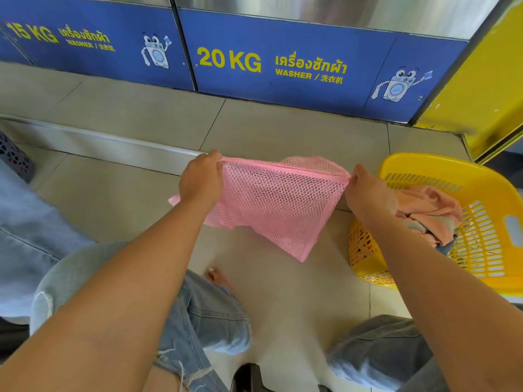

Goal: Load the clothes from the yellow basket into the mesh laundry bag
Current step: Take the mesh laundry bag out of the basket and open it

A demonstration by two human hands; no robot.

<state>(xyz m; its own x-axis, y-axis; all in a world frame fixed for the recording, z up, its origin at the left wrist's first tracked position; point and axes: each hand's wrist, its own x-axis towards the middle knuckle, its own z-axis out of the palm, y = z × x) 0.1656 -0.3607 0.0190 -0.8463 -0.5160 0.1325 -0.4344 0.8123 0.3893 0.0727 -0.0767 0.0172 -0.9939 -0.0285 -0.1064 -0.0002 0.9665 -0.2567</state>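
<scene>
Left hand [201, 181]: my fingers pinched the bag's [278, 203] top edge.
Right hand [368, 190]: pinched the other end.
Basket [486, 199]: clothes [430, 215] inside, at my right.

Head-worn wide-angle camera looks forward and down, close above the left hand [201, 181] and right hand [368, 193], washer fronts [283, 66] seemingly bowed beyond.

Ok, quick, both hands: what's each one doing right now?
Left hand: pinching the left end of the pink mesh bag at its top edge.
Right hand: pinching the right end of the same edge.
</scene>
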